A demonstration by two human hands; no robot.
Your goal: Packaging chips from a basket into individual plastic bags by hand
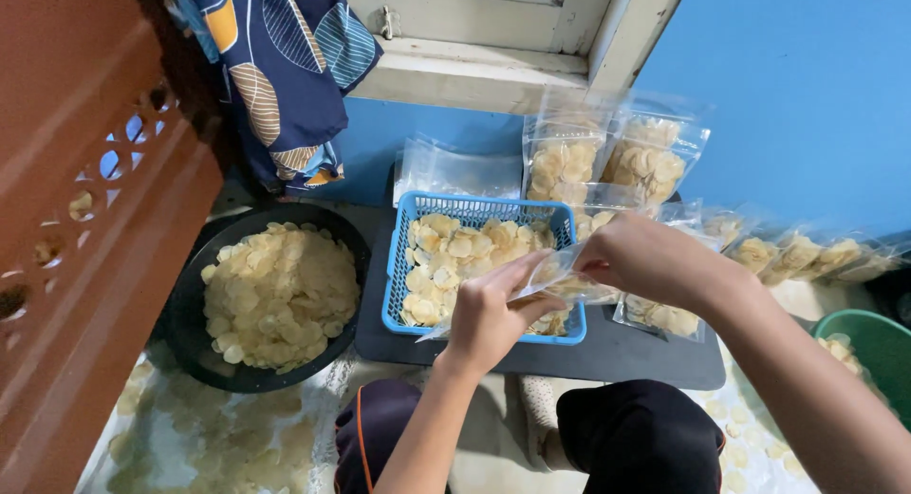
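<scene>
Both hands meet over the front edge of a blue basket: the left hand (489, 314) is closed around one end of a clear plastic bag (550, 278), and the right hand (645, 259) pinches the bag's other end between thumb and fingers, so the bag hangs stretched between them, a few pale chips showing inside it. Largest of the things about them is the black round basin (190, 314) at the left, heaped with pale yellow chips (280, 295). Next comes the dark flat surface (626, 356) that carries the blue basket (474, 209), which is itself part filled with the same chips. Behind the basket, filled clear bags of chips (607, 157) lean against the blue wall, and a row of more filled bags (797, 255) runs off to the right. A green bin (878, 347) shows at the right edge. Loose chips (190, 437) lie scattered on the floor in front of the basin.
</scene>
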